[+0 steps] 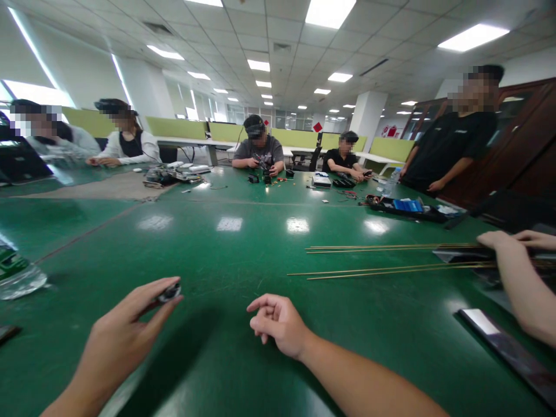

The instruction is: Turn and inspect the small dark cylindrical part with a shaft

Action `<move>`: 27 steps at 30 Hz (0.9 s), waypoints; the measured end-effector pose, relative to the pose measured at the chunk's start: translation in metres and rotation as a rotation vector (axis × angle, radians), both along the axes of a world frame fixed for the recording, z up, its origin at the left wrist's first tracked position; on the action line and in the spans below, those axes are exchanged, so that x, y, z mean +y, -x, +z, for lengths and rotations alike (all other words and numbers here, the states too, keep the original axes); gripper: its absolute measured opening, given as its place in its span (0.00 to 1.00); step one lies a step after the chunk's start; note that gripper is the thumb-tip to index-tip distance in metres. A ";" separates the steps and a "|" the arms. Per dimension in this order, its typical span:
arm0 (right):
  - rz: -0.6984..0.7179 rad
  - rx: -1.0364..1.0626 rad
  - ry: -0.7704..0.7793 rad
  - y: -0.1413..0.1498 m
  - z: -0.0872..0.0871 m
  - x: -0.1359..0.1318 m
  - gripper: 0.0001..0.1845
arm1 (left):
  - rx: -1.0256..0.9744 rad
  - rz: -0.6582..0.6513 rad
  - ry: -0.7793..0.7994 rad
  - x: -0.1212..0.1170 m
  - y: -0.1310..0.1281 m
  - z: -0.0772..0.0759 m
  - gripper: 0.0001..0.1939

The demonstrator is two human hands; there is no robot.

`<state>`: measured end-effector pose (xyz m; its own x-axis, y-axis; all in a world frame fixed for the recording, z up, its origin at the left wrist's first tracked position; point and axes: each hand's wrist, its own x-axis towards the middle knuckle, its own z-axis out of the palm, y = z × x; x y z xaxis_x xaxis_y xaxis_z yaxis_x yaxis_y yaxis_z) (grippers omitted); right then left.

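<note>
My left hand (124,330) is raised over the green table (208,370) at the lower left. Its thumb and fingers pinch a small dark, silvery object (170,291), whose rounded end shows at the fingertips; most of it is hidden, so its kind is unclear. To the right, my right hand (278,325) hovers above the tabletop with loosely bent fingers, the index finger reaching left. I see nothing in it. Beyond it, several thin brass-coloured rods (369,269) lie across the table, apart from my hand.
At right, another person's hands (499,240) rest by the rods' far ends, near a long dark box (508,353). A clear plastic bottle (19,275) is at the left edge. Several people sit or stand around the table, with a black tray (403,207) of parts farther back.
</note>
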<state>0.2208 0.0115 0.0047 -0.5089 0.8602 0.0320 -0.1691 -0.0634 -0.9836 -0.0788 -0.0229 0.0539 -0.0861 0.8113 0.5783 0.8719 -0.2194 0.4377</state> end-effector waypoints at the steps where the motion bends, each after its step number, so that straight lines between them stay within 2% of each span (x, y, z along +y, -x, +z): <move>1: -0.052 -0.029 -0.040 -0.001 0.000 0.001 0.21 | -0.016 -0.056 0.029 0.013 -0.011 -0.001 0.24; 3: -0.164 -0.110 -0.122 -0.001 -0.001 0.002 0.21 | -0.034 -0.199 0.032 0.035 -0.033 -0.002 0.27; 5: -0.257 -0.204 -0.204 -0.002 -0.002 0.004 0.24 | 0.012 -0.367 0.020 0.048 -0.051 -0.004 0.23; 7: -0.316 -0.270 -0.274 -0.002 -0.002 0.005 0.26 | 0.073 -0.505 0.014 0.054 -0.061 -0.010 0.19; 10: -0.350 -0.333 -0.358 -0.001 -0.001 0.006 0.28 | 0.133 -0.615 0.021 0.054 -0.061 -0.025 0.19; 14: -0.342 -0.419 -0.422 0.000 0.002 0.006 0.26 | 0.146 -0.701 0.109 0.052 -0.052 -0.045 0.19; 17: -0.326 -0.471 -0.476 0.002 0.003 0.006 0.23 | 0.089 -0.701 0.114 0.052 -0.048 -0.053 0.20; 27: -0.317 -0.514 -0.521 0.005 0.001 0.006 0.14 | 0.024 -0.743 0.088 0.056 -0.051 -0.061 0.20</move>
